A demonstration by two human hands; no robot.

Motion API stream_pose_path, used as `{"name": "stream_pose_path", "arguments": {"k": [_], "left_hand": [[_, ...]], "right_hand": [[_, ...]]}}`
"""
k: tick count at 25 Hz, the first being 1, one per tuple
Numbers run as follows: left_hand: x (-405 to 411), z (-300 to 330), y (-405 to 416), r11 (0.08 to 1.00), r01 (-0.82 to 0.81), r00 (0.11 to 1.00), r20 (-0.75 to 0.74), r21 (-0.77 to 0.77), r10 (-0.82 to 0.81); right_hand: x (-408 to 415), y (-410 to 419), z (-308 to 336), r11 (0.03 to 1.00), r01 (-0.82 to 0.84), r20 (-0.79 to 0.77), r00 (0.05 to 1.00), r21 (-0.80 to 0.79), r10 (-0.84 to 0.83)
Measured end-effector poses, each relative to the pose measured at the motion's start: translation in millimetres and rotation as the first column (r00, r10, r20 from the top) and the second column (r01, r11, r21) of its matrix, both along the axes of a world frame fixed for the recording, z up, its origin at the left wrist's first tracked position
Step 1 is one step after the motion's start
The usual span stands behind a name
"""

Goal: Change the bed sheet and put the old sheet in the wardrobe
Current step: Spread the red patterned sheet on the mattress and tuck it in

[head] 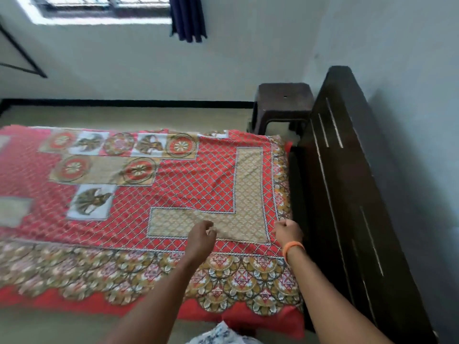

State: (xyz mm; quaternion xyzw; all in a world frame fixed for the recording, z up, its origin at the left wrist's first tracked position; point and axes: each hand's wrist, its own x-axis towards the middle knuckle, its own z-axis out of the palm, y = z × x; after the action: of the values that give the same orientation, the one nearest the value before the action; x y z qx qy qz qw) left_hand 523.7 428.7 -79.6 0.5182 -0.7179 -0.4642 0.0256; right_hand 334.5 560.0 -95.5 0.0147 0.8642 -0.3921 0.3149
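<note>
Sheet (139, 194) covers the bed; left hand (200, 235) hovers loosely curled, right hand (288, 232) pinches its edge (old or new, unclear).

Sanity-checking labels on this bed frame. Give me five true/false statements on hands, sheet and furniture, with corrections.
1. A red patterned sheet covers the bed. True.
2. The right hand is at the sheet's edge nearest the dark headboard. True.
3. An orange band is on the left wrist. False: it is on the right wrist.
4. The left hand lies flat, fingers straight. False: its fingers are curled over the sheet.
5. A dark stool stands beyond the bed, beside the headboard. True.
</note>
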Motion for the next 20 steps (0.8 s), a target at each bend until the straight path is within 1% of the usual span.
{"name": "stream_pose_path", "arguments": {"k": [2,4,7,9,12,14,17,20], "left_hand": [[40,11,-3,0.996,-0.084,0.996,0.025,-0.036,0.085],[81,22,-12,0.979,-0.193,0.981,0.022,-0.066,0.195],[151,31,-33,0.905,-0.42,0.908,-0.041,-0.07,0.418],[198,36,-46,0.817,-0.575,0.816,-0.088,-0.038,0.571],[279,41,-73,0.646,-0.763,0.638,-0.115,0.04,0.761],[337,34,-98,0.555,-0.824,0.544,-0.114,0.116,0.831],[421,26,-133,0.482,-0.861,0.47,-0.108,0.161,0.876],[503,36,-168,0.38,-0.904,0.362,-0.125,0.194,0.924]], "right_hand": [[23,-24,8,0.998,-0.068,-0.016,0.998,-0.014,0.068],[54,-53,15,0.981,-0.189,-0.031,0.982,-0.032,0.188],[118,-103,31,0.939,-0.335,-0.038,0.942,-0.08,0.333],[162,-137,37,0.899,-0.428,-0.057,0.903,-0.088,0.425],[245,-193,44,0.829,-0.553,-0.056,0.833,-0.08,0.551],[307,-230,43,0.787,-0.61,-0.061,0.792,-0.088,0.607],[400,-279,42,0.761,-0.637,-0.004,0.767,-0.123,0.641],[495,-329,47,0.74,-0.649,0.04,0.746,-0.178,0.665]]}}
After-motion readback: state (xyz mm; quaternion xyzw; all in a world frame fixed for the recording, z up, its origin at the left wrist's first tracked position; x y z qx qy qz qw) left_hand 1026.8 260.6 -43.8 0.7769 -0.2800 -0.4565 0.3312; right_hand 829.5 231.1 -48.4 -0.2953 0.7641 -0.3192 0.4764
